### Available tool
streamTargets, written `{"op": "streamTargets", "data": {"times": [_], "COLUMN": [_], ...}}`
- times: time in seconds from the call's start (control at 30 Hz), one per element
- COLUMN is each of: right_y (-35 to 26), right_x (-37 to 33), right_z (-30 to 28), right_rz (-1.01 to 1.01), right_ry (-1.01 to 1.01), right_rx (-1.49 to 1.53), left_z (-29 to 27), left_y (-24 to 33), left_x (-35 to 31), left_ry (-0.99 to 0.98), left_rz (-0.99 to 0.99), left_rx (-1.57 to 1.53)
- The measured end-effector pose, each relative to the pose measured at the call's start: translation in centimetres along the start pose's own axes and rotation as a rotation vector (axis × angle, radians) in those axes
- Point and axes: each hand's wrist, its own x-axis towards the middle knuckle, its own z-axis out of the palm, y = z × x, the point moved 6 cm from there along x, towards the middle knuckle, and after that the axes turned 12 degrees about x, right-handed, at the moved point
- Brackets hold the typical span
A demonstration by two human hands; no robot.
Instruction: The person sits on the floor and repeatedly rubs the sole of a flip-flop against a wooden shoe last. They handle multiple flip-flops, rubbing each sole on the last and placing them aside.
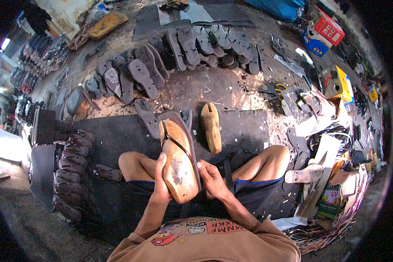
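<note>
A wooden shoe last (177, 172) is tilted up in front of my body, with a dark flip-flop sandal (189, 139) fitted against it. The sandal's thin brown strap (177, 147) crosses over the last, and its sole shows along the far and right edges. My left hand (162, 180) is closed round the last's left side, thumb on top and fingers hidden beneath. On the opposite side my right hand (212, 178) pinches the sole's edge with thumb and curled fingers. A second wooden last (211, 128) lies by itself beyond my right hand.
Many dark soles (142, 77) form an arc ahead. Finished-looking sandals (73, 163) are stacked at the left. Yellow-handled scissors (278, 89), strips (336, 131), a loose sole (303, 174) and boxes (329, 29) crowd the right. A black mat (113, 131) lies before my crossed legs.
</note>
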Motion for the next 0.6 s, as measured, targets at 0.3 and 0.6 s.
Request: {"op": "streamTargets", "data": {"times": [0.3,0.6], "right_y": [2.6,0.0], "right_x": [-1.4,-1.4], "right_z": [1.6,1.3], "right_rz": [0.248,0.036], "right_ry": [0.136,0.057], "right_rx": [0.666,0.458], "left_z": [-0.3,-0.3], "left_y": [-1.7,-1.1], "left_x": [0.4,0.6], "left_ry": [0.024,-0.102], "left_rz": [-0.006,0.017], "left_rx": [0.0,-0.078]}}
